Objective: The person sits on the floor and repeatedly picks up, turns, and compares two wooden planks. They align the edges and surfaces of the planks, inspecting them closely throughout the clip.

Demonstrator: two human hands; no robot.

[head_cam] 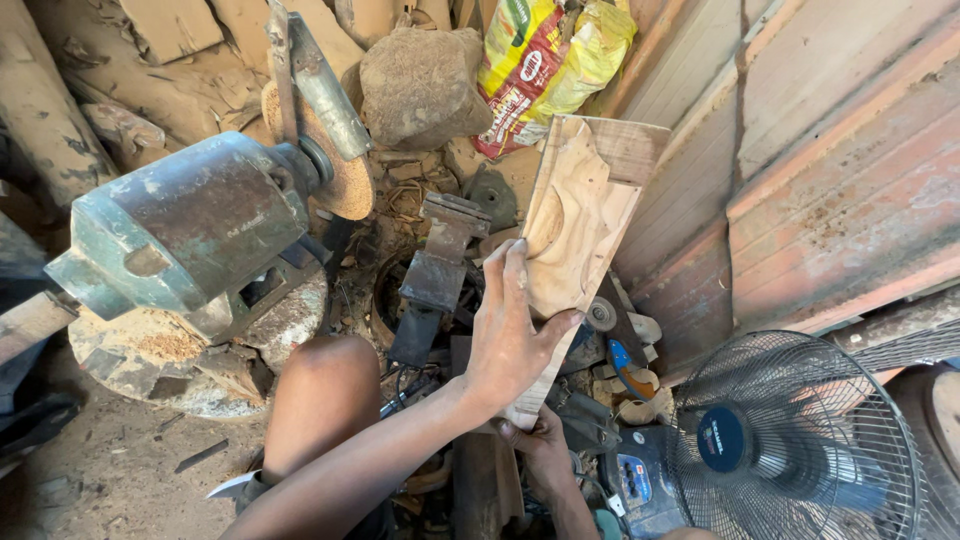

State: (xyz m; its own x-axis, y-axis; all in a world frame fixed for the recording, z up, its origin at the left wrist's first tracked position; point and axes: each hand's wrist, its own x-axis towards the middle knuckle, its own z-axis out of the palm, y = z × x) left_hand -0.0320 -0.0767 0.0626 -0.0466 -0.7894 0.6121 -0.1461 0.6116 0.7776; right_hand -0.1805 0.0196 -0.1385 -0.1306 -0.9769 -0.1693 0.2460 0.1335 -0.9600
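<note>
At the bottom centre of the frame, the right hand is gripping the lower end of a carved wooden board from beneath, fingers wrapped around its bottom edge. Just above it, the left hand is lying open-palmed over the face of the board, thumb hooked over the right edge, so both hands are closed on the same piece, one above the other. The board is slanting up toward the upper centre, its carved relief facing the camera.

A bare knee is sitting just left of the forearm. To the lower right, a standing fan is nearly touching the right wrist; its cage could catch an elbow if the arm swings wide.

Beneath the board, a dark metal vise and scattered tools are cluttering the ground, so a dropped board would likely chip its carving there.

At the upper left, a green bench grinder with an exposed sanding disc is standing near the board. The disc is carrying no visible guard; should it be spinning, a slip of the flat left hand could bring fingers against it, and a grip at only one end may let the board kick.
</note>
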